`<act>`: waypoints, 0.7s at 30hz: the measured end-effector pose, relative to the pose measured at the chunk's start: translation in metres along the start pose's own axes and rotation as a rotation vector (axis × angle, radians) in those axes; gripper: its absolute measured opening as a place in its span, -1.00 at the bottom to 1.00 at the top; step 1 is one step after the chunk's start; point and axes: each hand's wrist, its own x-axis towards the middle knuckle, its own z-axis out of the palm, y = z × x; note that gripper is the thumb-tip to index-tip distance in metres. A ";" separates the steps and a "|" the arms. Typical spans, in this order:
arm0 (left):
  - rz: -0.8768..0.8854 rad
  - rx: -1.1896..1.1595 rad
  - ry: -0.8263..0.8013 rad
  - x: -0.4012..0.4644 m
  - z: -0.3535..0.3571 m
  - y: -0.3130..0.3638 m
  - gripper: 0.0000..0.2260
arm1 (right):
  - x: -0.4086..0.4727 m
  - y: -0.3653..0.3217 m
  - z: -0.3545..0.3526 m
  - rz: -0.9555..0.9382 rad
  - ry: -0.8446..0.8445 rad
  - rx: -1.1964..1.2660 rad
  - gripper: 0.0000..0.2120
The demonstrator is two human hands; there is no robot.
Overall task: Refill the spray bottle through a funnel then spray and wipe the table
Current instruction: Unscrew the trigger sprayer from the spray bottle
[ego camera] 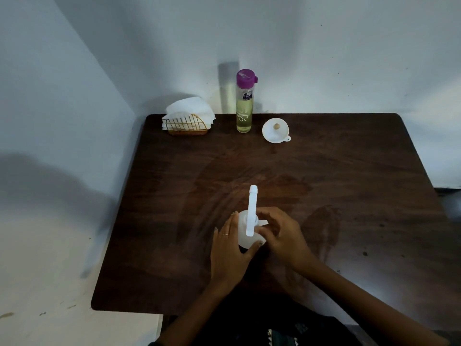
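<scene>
Far left of the dark wooden counter [324,196]: wire holder of white napkins [188,117]. Beside it, upright clear bottle [244,111], purple cap, yellowish liquid. Just right of it, white funnel [275,130], lying mouth up. Near front centre: white spray bottle [245,232], upright, nozzle pointing away. Left hand [230,250] wraps the bottle body, thumb across its front; grip holding the bottle. Right hand [282,233] has fingers curled at the spray head; grip holding the head.

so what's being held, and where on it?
The spray bottle: left hand grips its body, right hand grips the neck under the spray head.
</scene>
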 end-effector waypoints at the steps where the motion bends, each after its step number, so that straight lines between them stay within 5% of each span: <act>1: 0.004 0.005 -0.004 0.001 0.000 0.000 -0.16 | 0.001 0.001 -0.005 -0.007 -0.028 -0.008 -0.66; 5: 0.028 0.011 0.037 0.001 0.002 -0.002 -0.12 | 0.009 0.002 -0.005 0.015 -0.146 -0.042 -0.55; 11: 0.027 -0.001 0.018 0.001 -0.001 -0.004 -0.09 | 0.015 0.003 0.012 -0.014 0.011 -0.139 -0.71; 18: 0.035 0.031 0.031 0.000 0.001 -0.005 -0.19 | 0.017 0.004 -0.018 0.049 -0.361 -0.044 -0.60; 21: 0.043 0.017 0.035 -0.001 0.000 -0.004 -0.16 | 0.018 -0.007 -0.008 0.083 -0.219 -0.084 -0.52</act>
